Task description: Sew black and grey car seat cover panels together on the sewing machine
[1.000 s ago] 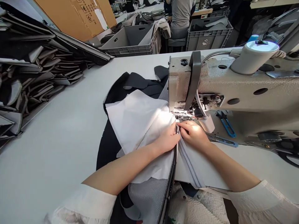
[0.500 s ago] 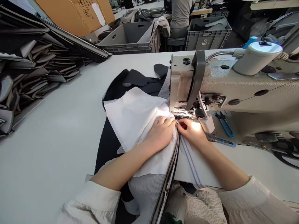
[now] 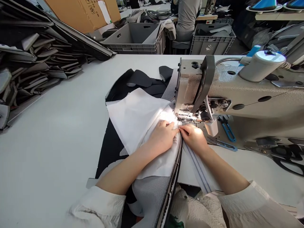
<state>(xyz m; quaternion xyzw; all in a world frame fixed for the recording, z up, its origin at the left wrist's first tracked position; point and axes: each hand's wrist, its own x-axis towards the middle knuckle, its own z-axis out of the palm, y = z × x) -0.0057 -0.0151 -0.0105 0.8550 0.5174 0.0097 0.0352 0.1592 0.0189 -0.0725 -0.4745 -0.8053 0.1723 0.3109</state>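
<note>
White fabric (image 3: pixel 137 110) lies over grey mesh and black pieces, its right edge running up to the presser foot of a sewing machine (image 3: pixel 237 91). On top of it, my left hand (image 3: pixel 162 136) presses down with bent fingers, closed at the seam edge. My right hand (image 3: pixel 193 137) pinches the fabric edge between thumb and fingers, just in front of the lit presser foot. A pale strip with blue lines (image 3: pixel 198 169) hangs below the right hand. Toward my lap runs a dark layered edge (image 3: pixel 172 186). The fingertips partly hide the seam.
Two blue thread snips (image 3: pixel 228 128) and black-handled scissors (image 3: pixel 287 160) lie right of the needle. A thread cone (image 3: pixel 262 65) stands on the machine. Stacked dark pieces (image 3: pixel 45 60) fill the left. Beyond the table are grey crates (image 3: pixel 133 47), a carton (image 3: pixel 80 14) and a seated person (image 3: pixel 188 15).
The right hand has drawn its fingers closer together at the fabric edge. The left hand has slid slightly toward me. The view has shifted a little, moving the machine rightward in the picture.
</note>
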